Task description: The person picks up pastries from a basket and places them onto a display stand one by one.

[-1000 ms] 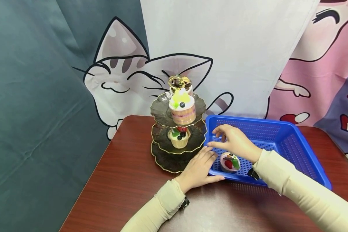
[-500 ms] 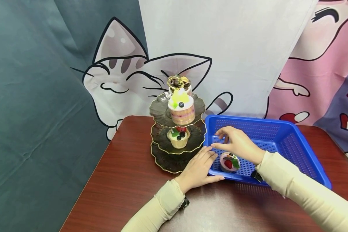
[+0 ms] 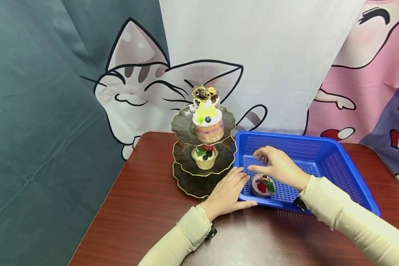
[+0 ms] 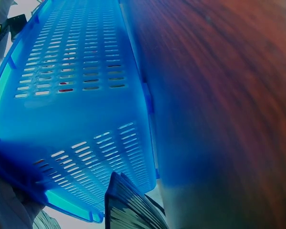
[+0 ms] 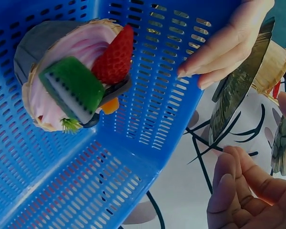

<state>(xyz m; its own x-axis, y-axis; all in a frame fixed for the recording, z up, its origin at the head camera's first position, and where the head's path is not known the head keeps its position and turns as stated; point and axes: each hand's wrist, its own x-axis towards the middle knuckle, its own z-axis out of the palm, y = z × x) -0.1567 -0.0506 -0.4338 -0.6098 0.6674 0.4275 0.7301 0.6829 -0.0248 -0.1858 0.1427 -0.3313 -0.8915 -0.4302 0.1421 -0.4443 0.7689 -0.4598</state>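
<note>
My left hand rests on the near left corner of a blue perforated plastic basket, its fingers over the rim. In the right wrist view, the left fingertips lap over the basket's edge. My right hand hovers above the basket, fingers loosely bent, nothing between them. Below it, in the basket's near left corner, sits a cupcake with pink cream, a strawberry and a green piece on top. The right wrist view shows this cupcake up close.
Left of the basket stands a three-tier dark cake stand with gold wavy rims. It bears a fruit tart, a layered cake cup and a chocolate-topped cake. All stand on a reddish wooden table before a cat-print curtain.
My right hand has moved slightly right and down over the basket, away from the cake stand. The left hand, cupcake and basket look unmoved.
</note>
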